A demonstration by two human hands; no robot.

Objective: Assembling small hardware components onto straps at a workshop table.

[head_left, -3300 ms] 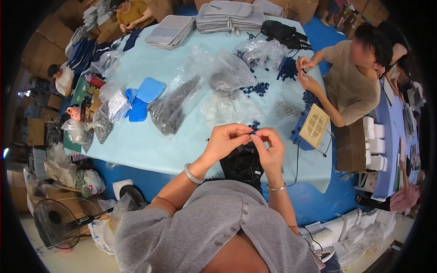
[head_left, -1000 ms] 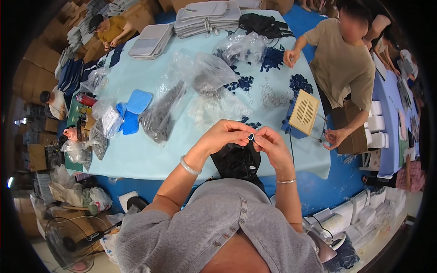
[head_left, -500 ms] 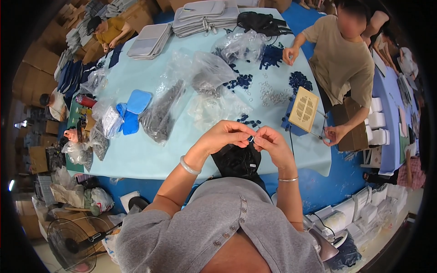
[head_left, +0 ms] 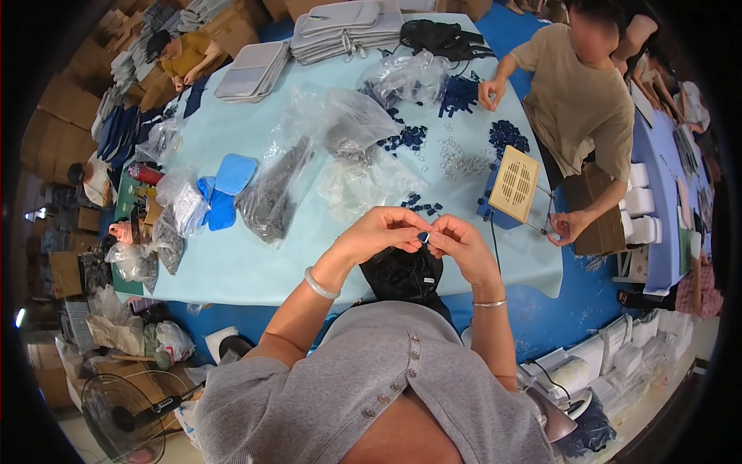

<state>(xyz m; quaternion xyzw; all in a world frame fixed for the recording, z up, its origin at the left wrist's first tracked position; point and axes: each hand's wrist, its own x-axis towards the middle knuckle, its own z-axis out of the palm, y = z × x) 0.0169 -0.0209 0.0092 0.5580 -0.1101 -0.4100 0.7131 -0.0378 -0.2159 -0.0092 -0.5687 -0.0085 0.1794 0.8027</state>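
Close together above the near edge of the table, my left hand [head_left: 379, 232] and my right hand [head_left: 461, 241] pinch a small dark blue fabric tab with a metal ring [head_left: 423, 237] between their fingertips. Below them a black cloth thing [head_left: 402, 276] hangs over the table edge at my lap. Just beyond my fingers lie several loose blue tabs [head_left: 421, 205]. Farther off are another pile of blue tabs [head_left: 407, 138] and a scatter of small metal rings [head_left: 461, 160].
On the pale blue table [head_left: 348, 272] lie clear plastic bags of dark pieces [head_left: 272, 201], blue pouches [head_left: 234, 174] and stacked grey cases [head_left: 340, 39]. A beige-and-blue machine [head_left: 515, 185] stands at the right. A co-worker [head_left: 583, 97] reaches in beside it; another person [head_left: 189, 58] works far left.
The small blue tab has turned slightly between my fingertips, and its pale ring shows differently. Both hands stay pinched together in nearly the same place.
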